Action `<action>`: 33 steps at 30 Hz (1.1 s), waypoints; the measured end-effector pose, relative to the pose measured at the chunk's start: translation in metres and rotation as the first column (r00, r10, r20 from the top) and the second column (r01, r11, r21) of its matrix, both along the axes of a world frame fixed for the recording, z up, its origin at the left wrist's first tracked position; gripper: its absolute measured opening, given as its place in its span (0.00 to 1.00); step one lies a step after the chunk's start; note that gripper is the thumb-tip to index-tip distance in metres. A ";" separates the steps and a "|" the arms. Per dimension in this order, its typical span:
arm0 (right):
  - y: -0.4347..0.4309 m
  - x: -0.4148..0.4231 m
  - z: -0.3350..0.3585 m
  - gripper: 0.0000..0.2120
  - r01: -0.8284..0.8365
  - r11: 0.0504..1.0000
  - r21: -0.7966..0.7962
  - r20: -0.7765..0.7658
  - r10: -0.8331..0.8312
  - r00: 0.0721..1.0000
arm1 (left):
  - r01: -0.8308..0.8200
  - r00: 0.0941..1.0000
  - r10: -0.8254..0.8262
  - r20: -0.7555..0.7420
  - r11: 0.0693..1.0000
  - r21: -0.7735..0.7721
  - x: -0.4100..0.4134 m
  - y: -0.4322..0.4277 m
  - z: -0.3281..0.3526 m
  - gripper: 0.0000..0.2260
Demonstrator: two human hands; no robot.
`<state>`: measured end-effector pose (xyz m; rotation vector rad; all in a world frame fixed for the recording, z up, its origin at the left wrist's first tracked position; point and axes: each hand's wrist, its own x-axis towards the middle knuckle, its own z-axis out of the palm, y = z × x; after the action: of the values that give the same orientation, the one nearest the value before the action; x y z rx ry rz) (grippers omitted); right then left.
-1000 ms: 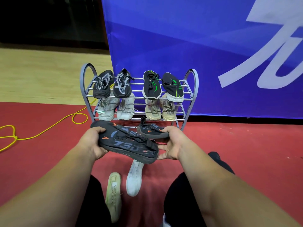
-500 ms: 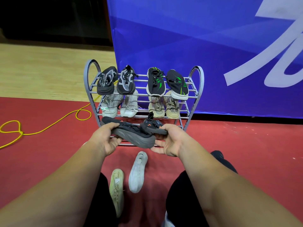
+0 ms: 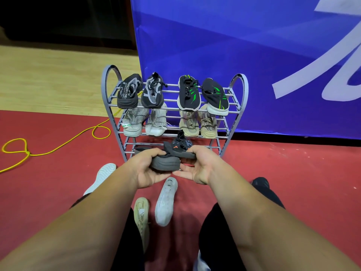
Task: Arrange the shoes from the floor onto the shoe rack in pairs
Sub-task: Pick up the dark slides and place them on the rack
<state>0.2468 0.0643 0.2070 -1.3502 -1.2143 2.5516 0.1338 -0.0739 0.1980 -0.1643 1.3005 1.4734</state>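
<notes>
Grey three-tier rack (image 3: 241, 89): black pairs on top, pale pairs in the middle. Two dark orange-marked shoes (image 3: 176, 151) held at the bottom tier. Three pale shoes (image 3: 165, 202) on the red floor (image 3: 293, 173), soles or sides up.

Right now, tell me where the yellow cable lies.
The yellow cable loops over the red floor at left, running behind the shoe rack.

Left hand (image 3: 146, 171) grips dark shoe (image 3: 166, 162) by its sole end; right hand (image 3: 197, 166) grips second dark shoe (image 3: 180, 148), both at lowest shelf of shoe rack (image 3: 239, 98). Upper shelves full. White shoe (image 3: 165, 202) on red floor (image 3: 302, 182).
</notes>
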 end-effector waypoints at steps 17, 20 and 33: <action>-0.003 -0.043 -0.048 0.10 -0.012 0.994 0.110 0.259 -0.017 0.966 | -0.169 0.979 0.126 -0.160 0.941 -0.292 -0.059 -0.010 -0.053 0.10; -0.001 -0.058 -0.059 0.07 -0.007 0.990 0.143 0.264 -0.031 0.964 | -0.219 0.961 0.143 -0.237 0.917 -0.334 -0.084 -0.013 -0.061 0.09; 0.018 -0.123 -0.111 0.09 -0.014 0.998 0.059 0.231 -0.001 0.973 | -0.257 0.964 0.265 -0.005 0.931 -0.258 -0.151 -0.005 -0.118 0.13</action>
<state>0.1238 0.0825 0.0961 -1.6699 -1.3181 2.3923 -0.0171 -0.0792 0.0803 -0.5467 1.4856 1.5100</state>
